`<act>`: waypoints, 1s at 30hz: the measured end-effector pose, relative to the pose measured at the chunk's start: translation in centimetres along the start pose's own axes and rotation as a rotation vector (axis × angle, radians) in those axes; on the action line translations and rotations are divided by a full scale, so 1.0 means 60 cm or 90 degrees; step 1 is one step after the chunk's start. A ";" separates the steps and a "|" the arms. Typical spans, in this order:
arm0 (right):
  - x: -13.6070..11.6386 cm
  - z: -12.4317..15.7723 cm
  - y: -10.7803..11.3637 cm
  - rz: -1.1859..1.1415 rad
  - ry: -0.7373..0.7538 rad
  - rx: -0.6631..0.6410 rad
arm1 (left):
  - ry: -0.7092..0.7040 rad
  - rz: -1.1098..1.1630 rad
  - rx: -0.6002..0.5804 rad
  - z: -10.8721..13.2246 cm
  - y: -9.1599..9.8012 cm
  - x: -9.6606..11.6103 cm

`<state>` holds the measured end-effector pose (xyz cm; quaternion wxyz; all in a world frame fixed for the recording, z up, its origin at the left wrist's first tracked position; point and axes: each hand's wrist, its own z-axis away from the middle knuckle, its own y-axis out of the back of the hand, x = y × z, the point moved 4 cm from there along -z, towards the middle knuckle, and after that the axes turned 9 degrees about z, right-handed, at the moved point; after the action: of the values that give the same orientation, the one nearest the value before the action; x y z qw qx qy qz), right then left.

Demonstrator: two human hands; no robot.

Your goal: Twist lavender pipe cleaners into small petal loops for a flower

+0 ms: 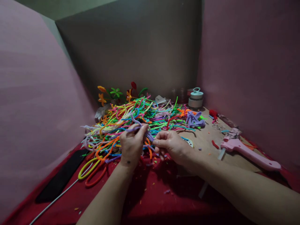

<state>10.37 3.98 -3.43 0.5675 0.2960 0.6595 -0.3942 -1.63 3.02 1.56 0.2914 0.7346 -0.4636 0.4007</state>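
My left hand (133, 142) is closed around a small bunch of lavender pipe cleaners (150, 136), whose ends stick out above and to the right of the fingers. My right hand (172, 144) pinches the right end of the same bunch between thumb and fingers. Behind and beneath both hands spreads a big heap of pipe cleaners (131, 109) in many colours. A bundle of bent purple pipe cleaners (195, 120) lies at the heap's right side. How the held strands are joined is too small to tell.
A pink glue gun (250, 153) lies at the right on a brown board (206, 142). A pale blue-topped container (196, 98) stands at the back. Pipe-cleaner flowers (114, 92) rise behind the heap. A black flat object (62, 176) and white cord (56, 198) lie left on red cloth (161, 200).
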 end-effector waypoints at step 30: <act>-0.002 0.015 -0.016 0.082 -0.065 -0.041 | 0.342 0.354 -0.205 -0.013 0.005 -0.017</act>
<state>10.04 2.69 -3.15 0.6341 0.2989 0.6214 -0.3499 -2.40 4.00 1.11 0.3939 0.3958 -0.6088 0.5635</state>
